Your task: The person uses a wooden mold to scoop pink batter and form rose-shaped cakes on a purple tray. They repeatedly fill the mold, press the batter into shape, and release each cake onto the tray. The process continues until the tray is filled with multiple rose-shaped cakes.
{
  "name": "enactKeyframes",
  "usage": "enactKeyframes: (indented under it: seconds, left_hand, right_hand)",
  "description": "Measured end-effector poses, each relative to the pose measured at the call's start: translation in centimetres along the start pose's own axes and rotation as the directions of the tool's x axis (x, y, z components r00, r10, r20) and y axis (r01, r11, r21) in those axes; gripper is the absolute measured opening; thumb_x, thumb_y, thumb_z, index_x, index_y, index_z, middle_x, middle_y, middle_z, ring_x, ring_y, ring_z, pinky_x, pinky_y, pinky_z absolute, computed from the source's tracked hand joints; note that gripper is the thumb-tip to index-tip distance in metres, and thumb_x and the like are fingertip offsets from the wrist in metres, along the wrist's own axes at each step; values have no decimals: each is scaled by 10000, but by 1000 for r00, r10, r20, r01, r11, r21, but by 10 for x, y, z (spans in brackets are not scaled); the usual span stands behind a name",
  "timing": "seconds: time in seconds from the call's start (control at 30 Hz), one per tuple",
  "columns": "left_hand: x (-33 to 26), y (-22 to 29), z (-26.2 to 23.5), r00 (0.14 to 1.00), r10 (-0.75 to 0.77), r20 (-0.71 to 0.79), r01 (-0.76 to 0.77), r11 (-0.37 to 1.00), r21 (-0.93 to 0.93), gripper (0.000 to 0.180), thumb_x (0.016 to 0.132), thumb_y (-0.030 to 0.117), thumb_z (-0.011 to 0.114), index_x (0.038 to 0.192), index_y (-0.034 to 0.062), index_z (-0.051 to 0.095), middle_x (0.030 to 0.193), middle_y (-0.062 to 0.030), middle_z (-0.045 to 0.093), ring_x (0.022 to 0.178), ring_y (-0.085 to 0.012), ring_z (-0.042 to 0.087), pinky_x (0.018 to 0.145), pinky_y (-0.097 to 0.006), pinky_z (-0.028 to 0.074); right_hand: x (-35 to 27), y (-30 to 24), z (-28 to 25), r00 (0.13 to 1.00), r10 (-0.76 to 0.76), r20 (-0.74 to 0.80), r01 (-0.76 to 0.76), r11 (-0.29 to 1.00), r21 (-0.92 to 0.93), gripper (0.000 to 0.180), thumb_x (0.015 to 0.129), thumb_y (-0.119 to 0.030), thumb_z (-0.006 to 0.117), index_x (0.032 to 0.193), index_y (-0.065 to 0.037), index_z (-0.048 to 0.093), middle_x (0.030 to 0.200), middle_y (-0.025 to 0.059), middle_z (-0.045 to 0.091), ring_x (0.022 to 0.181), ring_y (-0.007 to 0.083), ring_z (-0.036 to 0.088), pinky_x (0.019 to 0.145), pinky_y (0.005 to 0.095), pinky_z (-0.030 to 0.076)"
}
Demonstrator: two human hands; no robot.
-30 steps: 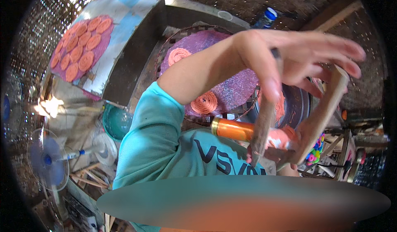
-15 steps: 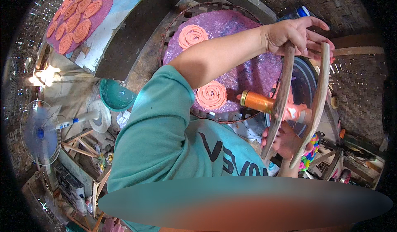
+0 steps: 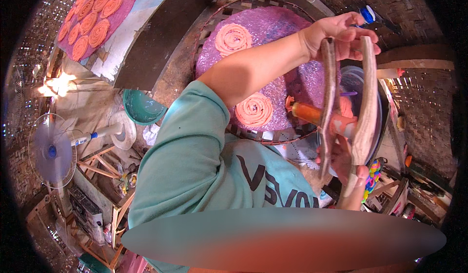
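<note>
Wooden press [image 3: 363, 102] is clamped at its top by the left hand [image 3: 341, 34], arm stretched forward; the right hand [image 3: 343, 163] grips its bottom.

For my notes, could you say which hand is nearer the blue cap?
Left. The left hand grips the wooden handles' tops beside the blue cap; the right hand holds their lower ends.

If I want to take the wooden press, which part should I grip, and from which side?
Probably grip the two long wooden handles at their ends, from outside, one hand each end: the left hand holds the far ends, the right hand the near, leaving the orange tube between them free.
</note>
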State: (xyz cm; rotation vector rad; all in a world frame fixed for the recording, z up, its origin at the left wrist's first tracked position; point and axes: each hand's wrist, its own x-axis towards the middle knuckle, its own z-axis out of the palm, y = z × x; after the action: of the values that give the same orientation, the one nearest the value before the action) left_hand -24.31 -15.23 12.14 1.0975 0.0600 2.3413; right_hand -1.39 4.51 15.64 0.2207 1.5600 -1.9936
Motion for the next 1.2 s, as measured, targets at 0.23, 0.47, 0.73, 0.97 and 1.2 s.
enactKeyframes:
  seconds: [0.23, 0.47, 0.73, 0.97, 1.2]
  left_hand:
    - [11, 24, 27, 993, 114, 34, -115, 993, 28, 254, 792, 130, 669, 968, 141, 486, 1106, -220, 584, 1123, -443, 502, 964, -542, 378]
    - [22, 22, 46, 980, 160, 115, -168, 984, 58, 271, 787, 99, 666, 964, 133, 464, 1059, -238, 584, 1065, -465, 531, 910, -545, 429]
    - [1, 23, 66, 976, 164, 142, -170, 985, 31, 256, 805, 103, 640, 984, 151, 463, 1047, -242, 581, 1037, -453, 551, 893, -553, 421]
    - [41, 40, 63, 839, 147, 524, -113, 989, -98, 201, 833, 143, 625, 999, 135, 511, 1034, -184, 614, 1048, -359, 560, 888, -543, 460]
    - [26, 52, 69, 807, 166, 567, -80, 982, -173, 287, 875, 190, 580, 1059, 137, 368, 1035, -172, 559, 1108, -390, 490, 909, -547, 425]
  right_hand:
    - [-6, -8, -8, 999, -28, -29, 26, 998, -64, 1169, 408, -476, 765, 1400, -112, 267, 1283, 147, 432, 1058, 313, 506, 868, 434, 447]
    - [-28, -32, -4, 986, -79, -147, 58, 988, -143, 1156, 402, -373, 798, 1371, -32, 267, 1265, 155, 448, 1085, 300, 497, 905, 412, 421]
    - [-46, -19, 3, 988, -28, -151, 10, 993, -117, 1139, 395, -299, 817, 1341, 27, 275, 1238, 159, 468, 1077, 284, 510, 917, 387, 412]
    - [-41, -44, 12, 970, -121, -210, 72, 971, -226, 1123, 388, -234, 834, 1315, 80, 282, 1214, 163, 484, 1070, 270, 522, 928, 365, 404]
    - [-19, -39, 33, 998, -48, -48, 40, 986, -162, 1091, 374, -236, 829, 1287, 116, 345, 1203, 140, 516, 1083, 217, 512, 934, 313, 376]
